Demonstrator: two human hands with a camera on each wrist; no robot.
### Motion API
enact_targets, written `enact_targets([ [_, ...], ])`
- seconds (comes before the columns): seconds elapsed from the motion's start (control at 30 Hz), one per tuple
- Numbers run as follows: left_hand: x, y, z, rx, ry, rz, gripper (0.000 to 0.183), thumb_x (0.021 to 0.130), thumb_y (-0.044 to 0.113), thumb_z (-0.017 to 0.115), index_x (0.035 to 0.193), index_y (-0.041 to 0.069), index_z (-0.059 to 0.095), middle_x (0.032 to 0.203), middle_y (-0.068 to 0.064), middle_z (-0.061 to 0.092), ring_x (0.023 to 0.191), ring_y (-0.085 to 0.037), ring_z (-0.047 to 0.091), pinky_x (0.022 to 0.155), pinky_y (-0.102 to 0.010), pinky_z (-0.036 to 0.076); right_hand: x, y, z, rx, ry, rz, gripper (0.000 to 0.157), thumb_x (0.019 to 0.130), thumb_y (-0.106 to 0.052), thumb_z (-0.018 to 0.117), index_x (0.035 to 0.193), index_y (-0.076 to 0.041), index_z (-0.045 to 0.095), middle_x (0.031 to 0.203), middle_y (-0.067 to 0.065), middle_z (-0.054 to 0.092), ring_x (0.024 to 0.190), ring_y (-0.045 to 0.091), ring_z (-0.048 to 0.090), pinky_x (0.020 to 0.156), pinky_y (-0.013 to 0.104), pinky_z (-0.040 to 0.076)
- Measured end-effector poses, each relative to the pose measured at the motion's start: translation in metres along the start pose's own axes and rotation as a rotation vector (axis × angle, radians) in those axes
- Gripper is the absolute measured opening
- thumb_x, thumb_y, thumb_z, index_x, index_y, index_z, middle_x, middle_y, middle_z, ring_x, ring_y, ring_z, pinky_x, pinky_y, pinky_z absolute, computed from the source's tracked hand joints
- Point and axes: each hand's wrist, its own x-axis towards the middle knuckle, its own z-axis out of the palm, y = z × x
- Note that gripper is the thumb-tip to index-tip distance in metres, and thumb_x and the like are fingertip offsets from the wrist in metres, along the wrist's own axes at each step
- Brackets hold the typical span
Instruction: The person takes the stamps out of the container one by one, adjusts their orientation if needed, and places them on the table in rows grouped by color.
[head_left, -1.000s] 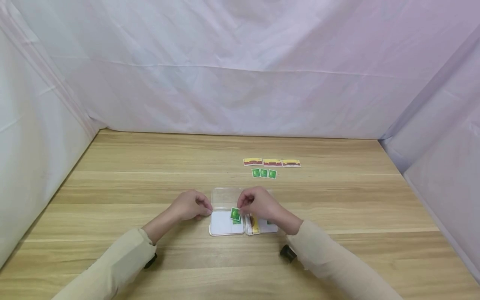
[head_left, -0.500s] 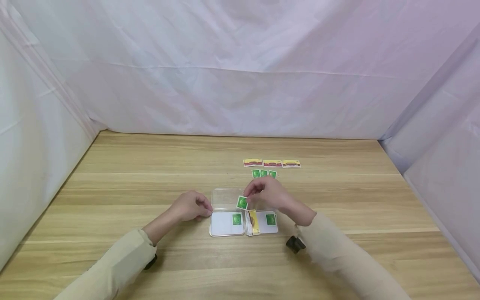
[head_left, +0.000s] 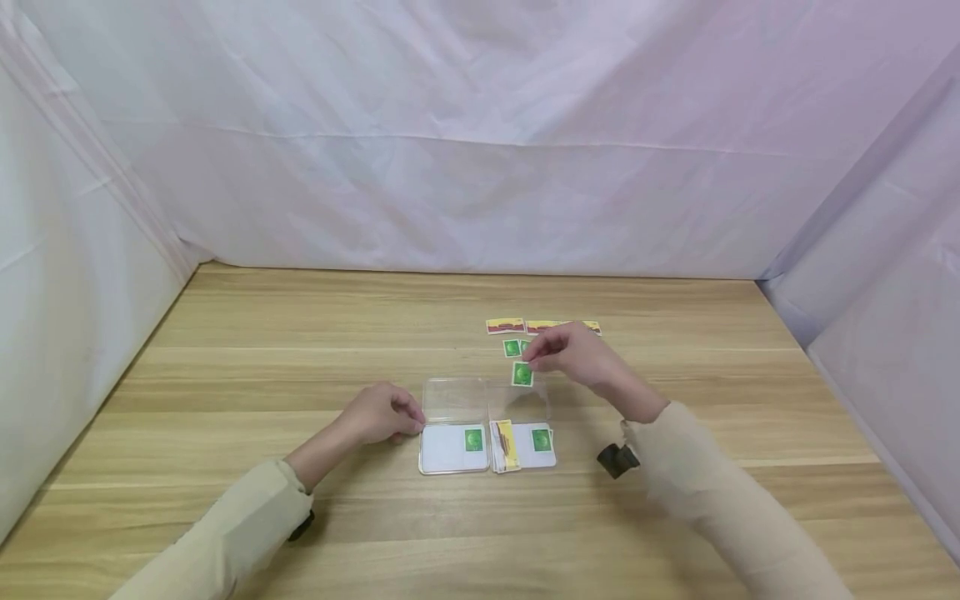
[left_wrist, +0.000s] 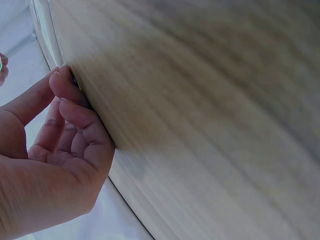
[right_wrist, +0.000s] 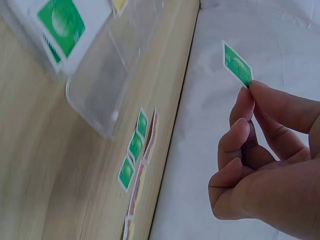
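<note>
Between thumb and index finger, my right hand (head_left: 581,358) pinches a small green stamp (head_left: 522,374) by its edge; the right wrist view shows this stamp (right_wrist: 237,65) raised, its printed face visible. The hand is beyond the clear plastic case (head_left: 454,400), partly covering the stamps laid out behind it. My left hand (head_left: 378,412) holds the case's left edge with thumb and fingertip, its other fingers curled. White inserts (head_left: 442,448) lie in the case's near half, with a green stamp (head_left: 474,439) on the left one and another green stamp (head_left: 542,440) on the right. Yellow stamps (head_left: 506,447) overlap the right insert.
Behind the case lies a short row of green stamps (head_left: 512,348). Farther back is a row of yellow and red stamps (head_left: 506,326). White cloth (head_left: 480,200) hangs along the back and sides of the wooden table (head_left: 262,350).
My right hand has lifted the green stamp off the case's left insert and carried it back and right toward the row of green stamps. My left hand has stayed at the case's edge.
</note>
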Motion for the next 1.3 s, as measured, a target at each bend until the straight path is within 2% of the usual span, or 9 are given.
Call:
enact_targets([
  [0.27, 0.0, 0.0, 0.0, 0.0, 0.006, -0.009, 0.004, 0.078, 0.004, 0.071, 0.079, 0.002, 0.068, 0.063, 0.0, 0.059, 0.055, -0.012, 0.052, 0.055, -0.025, 0.041, 0.003, 0.015, -0.026, -0.056, 0.055, 0.065, 0.011, 0.086, 0.001, 0.062, 0.095, 0.002, 0.067, 0.096, 0.01, 0.063, 0.09, 0.023, 0.054, 0.086, 0.045, 0.043],
  [0.47, 0.0, -0.001, 0.0, -0.008, 0.004, -0.007, 0.004, 0.078, 0.003, 0.071, 0.079, 0.002, 0.068, 0.064, 0.0, 0.059, 0.054, -0.012, 0.052, 0.054, -0.025, 0.041, 0.007, 0.029, -0.041, -0.011, 0.09, 0.129, 0.014, 0.086, -0.003, 0.062, 0.099, 0.004, 0.065, 0.101, 0.012, 0.06, 0.095, 0.026, 0.051, 0.092, 0.047, 0.037],
  [0.67, 0.0, -0.001, 0.0, -0.001, 0.006, -0.002, 0.004, 0.079, 0.005, 0.071, 0.079, 0.002, 0.068, 0.063, 0.0, 0.059, 0.054, -0.012, 0.052, 0.054, -0.025, 0.04, 0.01, 0.044, -0.046, 0.027, 0.123, 0.171, 0.016, 0.085, 0.001, 0.062, 0.1, 0.007, 0.063, 0.101, 0.014, 0.059, 0.096, 0.027, 0.049, 0.094, 0.049, 0.035],
  [0.83, 0.001, -0.001, 0.0, 0.005, 0.007, -0.003, 0.004, 0.079, 0.005, 0.071, 0.079, 0.003, 0.068, 0.063, 0.0, 0.058, 0.054, -0.012, 0.052, 0.054, -0.025, 0.039, 0.014, 0.055, -0.046, 0.04, 0.119, 0.221, 0.018, 0.085, 0.002, 0.06, 0.102, 0.008, 0.062, 0.114, 0.017, 0.057, 0.101, 0.027, 0.048, 0.097, 0.049, 0.033],
  [0.97, 0.001, -0.001, -0.001, 0.004, 0.005, -0.002, 0.004, 0.079, 0.005, 0.071, 0.08, 0.002, 0.068, 0.064, -0.001, 0.058, 0.055, -0.013, 0.052, 0.054, -0.025, 0.039, 0.019, 0.06, -0.046, 0.033, 0.131, 0.257, 0.018, 0.085, 0.001, 0.059, 0.103, 0.006, 0.062, 0.117, 0.017, 0.055, 0.1, 0.027, 0.045, 0.093, 0.044, 0.034],
  [1.17, 0.001, -0.001, -0.001, 0.006, 0.003, -0.009, 0.004, 0.08, 0.006, 0.071, 0.08, 0.002, 0.068, 0.065, -0.001, 0.059, 0.056, -0.013, 0.052, 0.054, -0.025, 0.04, 0.028, 0.068, -0.046, -0.001, 0.161, 0.285, 0.017, 0.086, 0.0, 0.06, 0.101, 0.005, 0.064, 0.116, 0.017, 0.055, 0.095, 0.025, 0.044, 0.078, 0.034, 0.038],
  [1.3, 0.002, -0.002, -0.001, 0.008, 0.005, -0.012, 0.005, 0.079, 0.006, 0.071, 0.08, 0.003, 0.068, 0.065, -0.001, 0.059, 0.055, -0.013, 0.052, 0.054, -0.025, 0.04, 0.033, 0.07, -0.044, -0.012, 0.174, 0.3, 0.017, 0.085, 0.0, 0.06, 0.101, 0.005, 0.065, 0.118, 0.017, 0.055, 0.093, 0.025, 0.043, 0.073, 0.032, 0.038],
])
